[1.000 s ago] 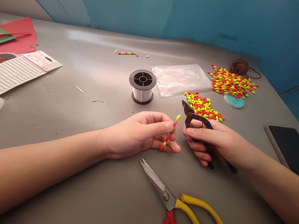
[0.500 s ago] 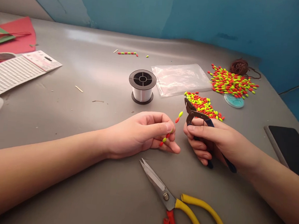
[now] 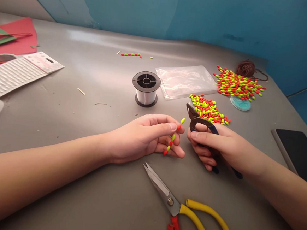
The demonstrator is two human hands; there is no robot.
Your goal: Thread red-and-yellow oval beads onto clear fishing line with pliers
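Between thumb and fingers, my left hand point(image 3: 154, 136) pinches a short string of red and yellow-green beads point(image 3: 173, 138). Its lower beads hang across the fingers, and two beads stick up above the thumb. My right hand point(image 3: 215, 141) is wrapped round dark-handled pliers point(image 3: 195, 117), whose jaws point up and to the left. A thin pale line shows at the jaw tips, just above and right of the top bead. Close behind the pliers lies a pile of loose beads point(image 3: 209, 109). Scissors point(image 3: 172, 201) with yellow and red handles lie in front of both hands.
A spool of clear line point(image 3: 145, 96) stands behind my left hand, beside a clear plastic bag point(image 3: 185, 81). Farther right are a bigger bead pile point(image 3: 238, 84), brown yarn point(image 3: 246, 68) and a phone point(image 3: 296, 153). A white studded sheet point(image 3: 18, 72) lies left.
The beads have slid down a little within my left hand's pinch, with more of them showing below the thumb. The pliers have shifted slightly left and down.
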